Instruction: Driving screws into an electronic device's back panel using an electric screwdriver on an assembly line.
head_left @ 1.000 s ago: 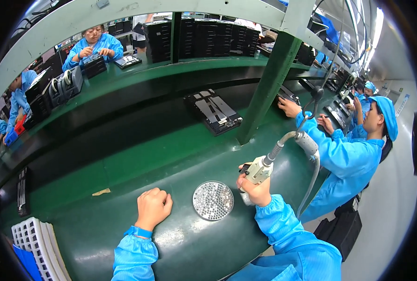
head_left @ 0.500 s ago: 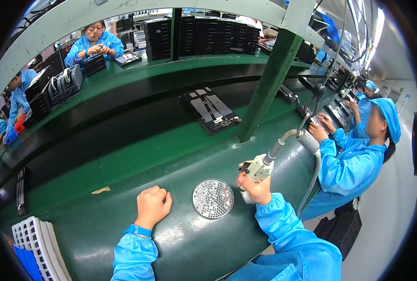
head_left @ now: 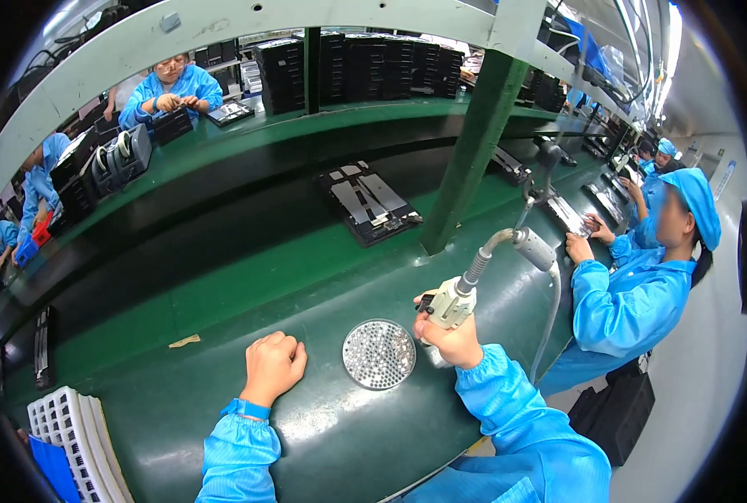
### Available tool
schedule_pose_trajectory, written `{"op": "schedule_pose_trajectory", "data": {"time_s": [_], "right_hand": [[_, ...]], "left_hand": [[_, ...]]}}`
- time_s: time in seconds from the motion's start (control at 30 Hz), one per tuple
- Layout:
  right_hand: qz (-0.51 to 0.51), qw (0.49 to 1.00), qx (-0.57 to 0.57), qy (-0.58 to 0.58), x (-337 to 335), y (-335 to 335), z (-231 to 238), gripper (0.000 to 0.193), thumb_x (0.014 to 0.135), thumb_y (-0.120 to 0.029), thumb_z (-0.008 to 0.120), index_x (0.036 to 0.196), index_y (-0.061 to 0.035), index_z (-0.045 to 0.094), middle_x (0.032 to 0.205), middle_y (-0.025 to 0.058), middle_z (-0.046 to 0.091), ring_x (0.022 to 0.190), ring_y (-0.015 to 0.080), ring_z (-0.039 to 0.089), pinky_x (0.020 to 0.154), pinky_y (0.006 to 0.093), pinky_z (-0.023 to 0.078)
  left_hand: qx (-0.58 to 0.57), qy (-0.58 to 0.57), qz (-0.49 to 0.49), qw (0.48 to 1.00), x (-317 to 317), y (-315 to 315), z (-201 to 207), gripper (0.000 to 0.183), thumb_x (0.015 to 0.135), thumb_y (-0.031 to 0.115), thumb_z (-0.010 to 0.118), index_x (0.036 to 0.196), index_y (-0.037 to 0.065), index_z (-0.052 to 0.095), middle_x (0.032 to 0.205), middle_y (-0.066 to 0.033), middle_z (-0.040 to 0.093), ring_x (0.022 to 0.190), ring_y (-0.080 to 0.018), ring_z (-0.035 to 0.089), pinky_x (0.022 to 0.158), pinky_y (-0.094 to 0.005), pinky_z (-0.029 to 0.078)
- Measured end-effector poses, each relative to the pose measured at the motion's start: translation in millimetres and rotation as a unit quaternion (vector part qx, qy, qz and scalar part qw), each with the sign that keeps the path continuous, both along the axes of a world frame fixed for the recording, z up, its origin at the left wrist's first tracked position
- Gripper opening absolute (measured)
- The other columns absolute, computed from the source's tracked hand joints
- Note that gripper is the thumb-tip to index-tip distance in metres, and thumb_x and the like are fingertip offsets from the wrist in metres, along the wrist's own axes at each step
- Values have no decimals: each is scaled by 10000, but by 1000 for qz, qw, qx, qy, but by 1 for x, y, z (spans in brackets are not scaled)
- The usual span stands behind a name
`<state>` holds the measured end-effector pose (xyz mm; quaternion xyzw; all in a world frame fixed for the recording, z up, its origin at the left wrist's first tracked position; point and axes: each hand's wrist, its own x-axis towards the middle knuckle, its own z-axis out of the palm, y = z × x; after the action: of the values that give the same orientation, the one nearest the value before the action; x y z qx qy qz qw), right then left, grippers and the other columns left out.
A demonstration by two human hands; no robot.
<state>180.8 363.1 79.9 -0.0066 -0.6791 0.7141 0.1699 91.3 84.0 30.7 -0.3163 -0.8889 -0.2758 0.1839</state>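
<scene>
My right hand (head_left: 455,342) is wrapped round a pale electric screwdriver (head_left: 453,302), held upright just right of a round clear dish (head_left: 379,355). A grey cable leads off its top. Its tip is hidden behind my hand. The dish lies flat and holds many small silvery pieces in a dotted pattern. To the left of the dish, my left hand (head_left: 274,362) rests on the green table (head_left: 214,402) in a loose fist, with nothing seen in it and a blue band at the wrist.
A flat tablet-like device (head_left: 373,204) lies on the conveyor beyond. A green post (head_left: 478,151) rises right of it. White perforated trays (head_left: 71,444) stand at lower left. A co-worker in blue (head_left: 633,285) handles a panel on the right. A tape scrap (head_left: 184,341) lies left.
My right hand and the screwdriver have shifted slightly left, closer to the dish. The device on the conveyor sits slightly further left. The right-hand co-worker's hands and panel have moved.
</scene>
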Motion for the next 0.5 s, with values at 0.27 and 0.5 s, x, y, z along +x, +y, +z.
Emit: {"op": "schedule_pose_trajectory", "data": {"time_s": [0.27, 0.5], "right_hand": [[107, 993, -46, 22, -1, 21, 19, 441, 803, -127, 655, 1189, -2, 483, 817, 68, 583, 735, 156, 589, 668, 320, 487], [24, 999, 18, 18, 3, 31, 20, 437, 836, -150, 661, 1219, -26, 492, 915, 3, 551, 836, 86, 504, 764, 257, 437]], "left_hand": [[45, 13, 44, 998, 2, -1, -2, 217, 716, 111, 654, 557, 67, 512, 667, -86, 496, 602, -289, 536, 525, -424, 427], [-25, -128, 35, 991, -49, 18, 22, 135, 722, 128, 648, 690, 26, 565, 724, -131, 519, 690, -309, 557, 621, -412, 460]]}}
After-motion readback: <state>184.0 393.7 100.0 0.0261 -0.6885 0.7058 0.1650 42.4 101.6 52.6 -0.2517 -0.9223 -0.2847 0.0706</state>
